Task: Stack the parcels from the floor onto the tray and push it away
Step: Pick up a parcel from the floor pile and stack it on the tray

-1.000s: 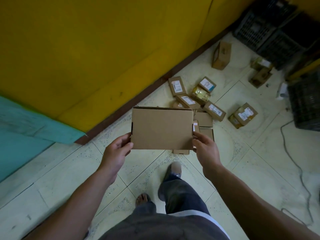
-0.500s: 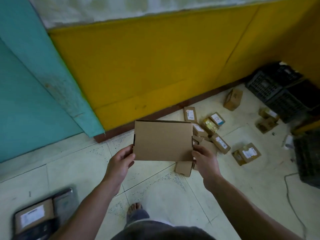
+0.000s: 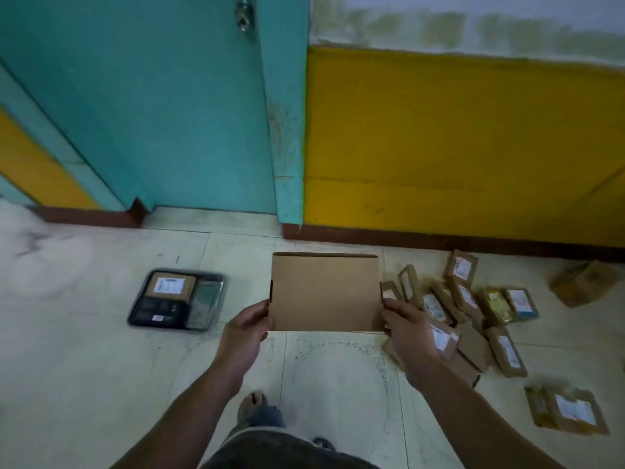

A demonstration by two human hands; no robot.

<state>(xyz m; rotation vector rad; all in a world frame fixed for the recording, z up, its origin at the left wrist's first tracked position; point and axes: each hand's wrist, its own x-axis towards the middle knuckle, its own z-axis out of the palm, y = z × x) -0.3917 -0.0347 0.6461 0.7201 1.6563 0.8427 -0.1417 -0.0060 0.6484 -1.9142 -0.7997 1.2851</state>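
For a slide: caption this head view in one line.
The left hand and right hand hold a cardboard box above the floor, tray to the left, loose parcels to the right.

the yellow wall [image 3: 456, 147] ahead is painted up to a rough line, and above it runs a stained, patchy white band [image 3: 473, 25]. a dark reddish-brown skirting [image 3: 439, 239] lines its foot. to the left stands a teal door [image 3: 152, 113] in a teal frame [image 3: 287, 130], scuffed and streaked low down, with a metal latch [image 3: 244, 15] near the top. the floor [image 3: 84, 367] is pale, glossy square tiles with thin joints, speckled dark in places. the light is dim and even.
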